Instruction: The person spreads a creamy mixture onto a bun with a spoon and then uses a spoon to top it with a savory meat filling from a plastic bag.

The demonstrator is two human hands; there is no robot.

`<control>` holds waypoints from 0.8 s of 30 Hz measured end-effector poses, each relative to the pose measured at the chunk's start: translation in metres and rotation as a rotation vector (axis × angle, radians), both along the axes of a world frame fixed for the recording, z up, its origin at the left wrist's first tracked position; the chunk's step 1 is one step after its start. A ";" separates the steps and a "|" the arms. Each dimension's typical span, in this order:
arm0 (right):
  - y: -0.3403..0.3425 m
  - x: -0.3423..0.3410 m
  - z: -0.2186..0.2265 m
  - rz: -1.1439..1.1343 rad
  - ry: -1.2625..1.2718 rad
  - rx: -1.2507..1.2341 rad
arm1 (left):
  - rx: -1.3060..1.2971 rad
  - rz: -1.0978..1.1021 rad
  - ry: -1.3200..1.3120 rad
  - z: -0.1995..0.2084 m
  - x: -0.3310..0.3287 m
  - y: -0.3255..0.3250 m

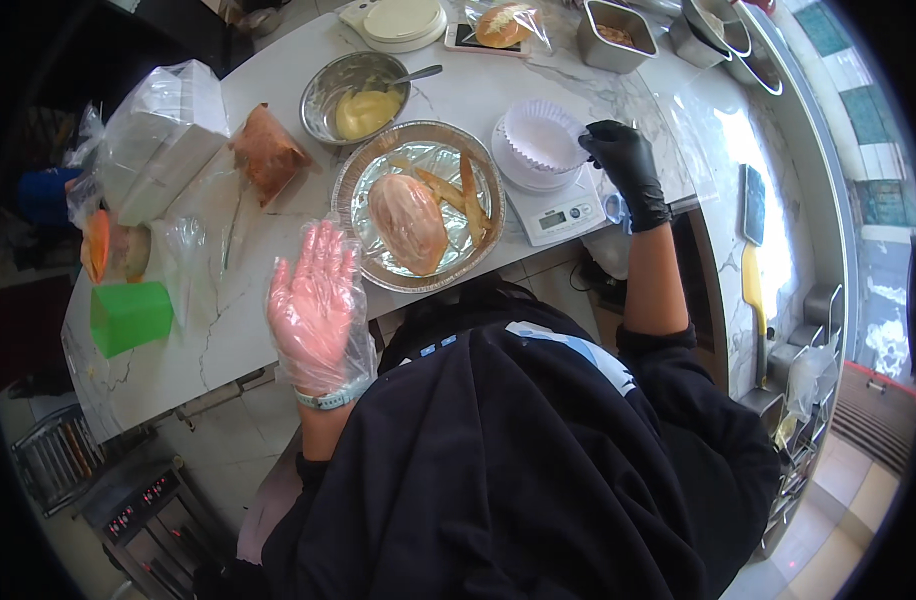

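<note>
My left hand (318, 290), in a clear plastic glove, is palm up with its fingers stretched out and nothing in it. It is beside a round foil pan (350, 240). In the pan are a rounded, shiny tan piece (408, 225), perhaps under clear film, and several brownish strips (470, 190). My right hand (623, 165), gloved in black, pinches the rim of a white fluted paper baking cup (543, 130). The cup looks to be over the round plate of a white digital kitchen scale (560, 218); whether it rests there I cannot tell.
Behind the pan stands a metal bowl (323, 85) of yellow cream with a spoon. Left are a brown filled bag (268, 150), a white box (168, 140) and a green container (131, 317). At the back are a bagged bun (503, 25) and a metal tin (618, 50).
</note>
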State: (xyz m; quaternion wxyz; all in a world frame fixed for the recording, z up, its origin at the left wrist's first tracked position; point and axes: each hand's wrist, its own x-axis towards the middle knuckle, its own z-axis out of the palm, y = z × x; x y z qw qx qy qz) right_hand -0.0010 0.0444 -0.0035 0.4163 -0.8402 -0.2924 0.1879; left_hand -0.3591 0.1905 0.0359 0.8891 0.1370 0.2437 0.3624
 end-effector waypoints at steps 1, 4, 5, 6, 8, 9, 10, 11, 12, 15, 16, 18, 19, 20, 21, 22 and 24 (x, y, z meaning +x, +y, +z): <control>-0.002 -0.003 -0.003 -0.018 -0.004 -0.008 | -0.028 0.022 -0.032 0.001 0.001 0.001; -0.002 -0.009 -0.003 -0.085 -0.162 0.016 | -0.007 0.016 -0.060 -0.005 -0.005 0.009; -0.004 -0.011 0.005 -0.110 -0.107 0.018 | -0.022 0.004 -0.057 -0.009 -0.013 0.011; -0.009 -0.011 0.009 -0.140 -0.055 0.021 | 0.035 0.041 -0.009 -0.013 -0.020 0.014; -0.028 -0.010 0.009 -0.170 -0.192 -0.022 | 0.084 0.066 0.037 -0.025 -0.032 0.018; -0.038 -0.013 0.008 -0.140 -0.241 -0.094 | 0.213 0.107 0.381 -0.030 -0.037 0.020; -0.048 -0.018 0.004 -0.110 -0.289 -0.167 | 0.346 0.144 0.724 -0.035 -0.038 0.022; -0.056 -0.028 -0.001 -0.053 -0.300 -0.162 | 0.351 0.225 0.790 -0.035 -0.026 0.014; -0.060 -0.042 0.001 0.012 -0.307 -0.156 | 0.348 0.218 0.794 -0.040 -0.023 0.014; -0.066 -0.072 -0.011 0.105 -0.474 -0.166 | 0.486 0.035 0.799 -0.055 -0.009 0.013; -0.068 -0.079 -0.015 0.145 -0.558 -0.179 | 0.545 0.008 0.867 -0.058 0.000 0.012; -0.072 -0.088 -0.021 0.139 -0.549 -0.192 | 0.609 -0.029 0.930 -0.067 0.007 0.014; -0.073 -0.093 -0.023 0.140 -0.541 -0.201 | 0.607 -0.018 0.891 -0.075 0.005 0.016; -0.073 -0.096 -0.023 0.133 -0.538 -0.206 | 0.604 -0.010 0.851 -0.079 0.005 0.019; -0.073 -0.098 -0.022 0.119 -0.528 -0.227 | 0.604 -0.019 0.850 -0.081 0.002 0.022; -0.073 -0.101 -0.022 0.106 -0.516 -0.247 | 0.645 -0.031 0.880 -0.082 -0.002 0.024; -0.070 -0.103 -0.019 0.103 -0.548 -0.304 | 0.682 -0.052 0.908 -0.084 -0.011 0.029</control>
